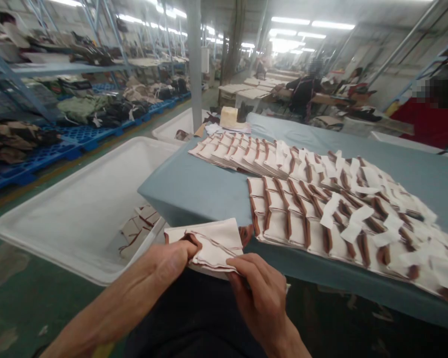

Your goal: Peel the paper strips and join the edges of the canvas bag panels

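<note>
Both hands hold a cream fabric piece with brown edging point(220, 238) just off the near edge of the table. My left hand point(175, 261) is closed on its left side, the thumb and fingers at a brown-lined opening. At the lower right edge, my right hand point(257, 283) pinches the cloth between thumb and curled fingers. To the right, overlapping rows of similar cream pieces with brown edges point(280, 223) lie on the blue-covered table point(194, 189). White paper-like strips point(356, 223) rest across several of them.
A large white bin point(78, 209) stands at the left, with cream pieces point(140, 228) inside. Behind it are blue pallets point(78, 141) stacked with cloth bundles and a metal post point(195, 59). A person in red point(436, 119) is at the right, another in dark clothing point(302, 94) farther back.
</note>
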The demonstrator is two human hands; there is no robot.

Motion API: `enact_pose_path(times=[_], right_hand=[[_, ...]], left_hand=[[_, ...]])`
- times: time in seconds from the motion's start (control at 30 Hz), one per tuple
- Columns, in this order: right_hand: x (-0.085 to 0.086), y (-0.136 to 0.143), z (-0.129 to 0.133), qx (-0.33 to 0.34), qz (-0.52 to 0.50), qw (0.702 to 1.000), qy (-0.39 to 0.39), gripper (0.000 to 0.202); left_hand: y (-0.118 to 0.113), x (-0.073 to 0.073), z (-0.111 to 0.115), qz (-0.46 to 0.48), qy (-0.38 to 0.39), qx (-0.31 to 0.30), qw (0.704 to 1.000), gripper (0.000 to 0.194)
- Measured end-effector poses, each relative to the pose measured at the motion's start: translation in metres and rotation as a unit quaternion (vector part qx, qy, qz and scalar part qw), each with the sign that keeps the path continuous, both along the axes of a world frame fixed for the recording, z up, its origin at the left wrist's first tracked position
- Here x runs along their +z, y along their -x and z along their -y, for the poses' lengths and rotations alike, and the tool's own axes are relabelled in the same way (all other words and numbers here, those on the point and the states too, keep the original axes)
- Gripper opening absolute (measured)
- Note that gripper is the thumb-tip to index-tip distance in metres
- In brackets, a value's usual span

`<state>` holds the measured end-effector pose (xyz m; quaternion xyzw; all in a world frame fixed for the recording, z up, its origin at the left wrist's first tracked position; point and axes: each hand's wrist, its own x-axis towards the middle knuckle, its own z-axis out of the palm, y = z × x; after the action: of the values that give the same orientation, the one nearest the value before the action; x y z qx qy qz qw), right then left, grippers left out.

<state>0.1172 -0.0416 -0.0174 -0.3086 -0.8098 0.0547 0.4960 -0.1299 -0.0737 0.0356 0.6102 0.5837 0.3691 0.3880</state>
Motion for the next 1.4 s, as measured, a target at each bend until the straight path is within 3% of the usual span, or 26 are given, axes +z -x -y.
enact_pose_path(times=[0.1, 0.2, 0.33, 0.4, 0.57, 0.7, 0.77, 0.87, 1.03, 1.13, 1.23, 1.4], right_hand=[[0.004, -0.006, 0.008, -0.020, 0.011, 1.000, 0.020, 0.013], [0.006, -0.011, 0.017, -0.028, 0.023, 0.997, 0.075, 0.016], [0.013, -0.016, 0.032, 0.014, -0.020, 0.969, 0.246, 0.011], [0.020, -0.016, 0.034, 0.031, -0.059, 0.934, 0.351, 0.009], [0.040, -0.014, 0.015, 0.112, -0.104, 0.826, 0.543, 0.030], [0.042, -0.017, -0.003, 0.206, -0.134, 0.721, 0.648, 0.052], [0.039, -0.019, -0.006, 0.237, -0.154, 0.686, 0.671, 0.060], [0.035, -0.021, -0.005, 0.237, -0.163, 0.692, 0.663, 0.057], [0.037, -0.020, 0.003, 0.140, -0.083, 0.816, 0.555, 0.024], [0.038, -0.022, 0.005, 0.121, -0.068, 0.842, 0.521, 0.016], [0.036, -0.026, 0.004, 0.141, -0.079, 0.813, 0.559, 0.019], [0.029, -0.027, 0.000, 0.198, -0.156, 0.716, 0.651, 0.046]], left_hand=[[-0.004, -0.008, 0.011, -0.032, -0.004, -0.033, 0.999, 0.043], [-0.018, -0.009, 0.008, -0.032, -0.001, -0.044, 0.999, 0.031], [-0.031, -0.008, 0.000, -0.001, 0.014, -0.097, 0.995, 0.028], [-0.035, -0.010, -0.001, -0.003, 0.013, -0.113, 0.994, 0.029], [-0.042, -0.008, -0.002, -0.011, 0.019, -0.155, 0.988, 0.025], [-0.046, 0.000, -0.005, 0.020, 0.010, -0.169, 0.985, 0.028], [-0.046, 0.000, -0.006, 0.038, 0.018, -0.178, 0.983, 0.028], [-0.043, -0.006, -0.008, 0.051, 0.025, -0.182, 0.982, 0.029], [-0.042, -0.013, -0.013, 0.046, 0.044, -0.190, 0.980, 0.027], [-0.045, -0.011, -0.017, 0.056, 0.066, -0.197, 0.977, 0.024], [-0.048, -0.008, -0.021, 0.065, 0.081, -0.194, 0.975, 0.024], [-0.048, -0.008, -0.020, 0.055, 0.079, -0.185, 0.978, 0.026]])
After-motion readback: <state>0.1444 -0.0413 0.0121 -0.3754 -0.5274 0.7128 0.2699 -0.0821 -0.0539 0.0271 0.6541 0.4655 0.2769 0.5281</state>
